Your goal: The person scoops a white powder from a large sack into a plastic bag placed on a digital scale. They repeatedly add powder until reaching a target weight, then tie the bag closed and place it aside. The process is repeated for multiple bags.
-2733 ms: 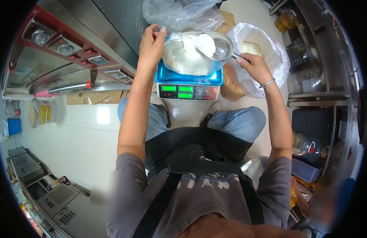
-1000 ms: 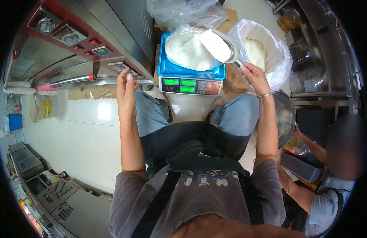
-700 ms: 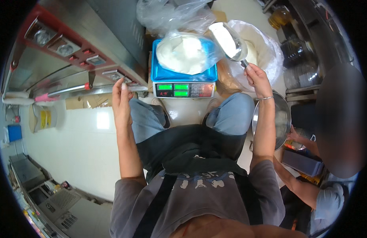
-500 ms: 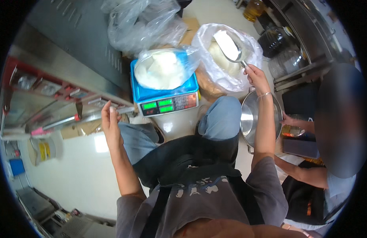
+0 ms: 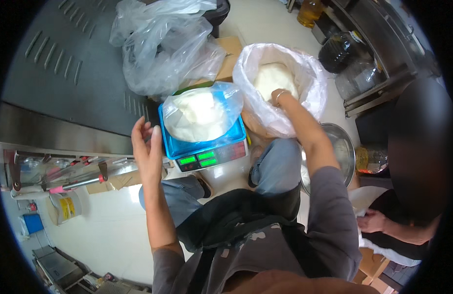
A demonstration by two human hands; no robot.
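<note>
My right hand (image 5: 279, 96) reaches into a large sack lined with white plastic (image 5: 305, 110) and is closed at the surface of the white powder (image 5: 275, 78). The metal scoop it held half a second earlier is hidden there, its handle in my fist. On my left, my left hand (image 5: 147, 147) is open and holds nothing, its fingers beside the left edge of a digital scale's blue tray (image 5: 173, 151). A clear plastic bag of white powder (image 5: 199, 115) rests on that tray. Green figures glow on the scale's front panel (image 5: 207, 159).
Crumpled clear plastic bags (image 5: 162, 54) lie beyond the scale, by a grey metal cabinet (image 5: 55, 78). A steel pot (image 5: 348, 159) stands right of my knee. Another person's hand (image 5: 373, 221) is at the right. Jugs (image 5: 341, 51) sit by the rack. A bucket (image 5: 64, 208) stands far left.
My right hand has lowered the powder-filled scoop from above the sack's rim into the sack. My left hand has come closer to the scale. The other person's hand has left the pot.
</note>
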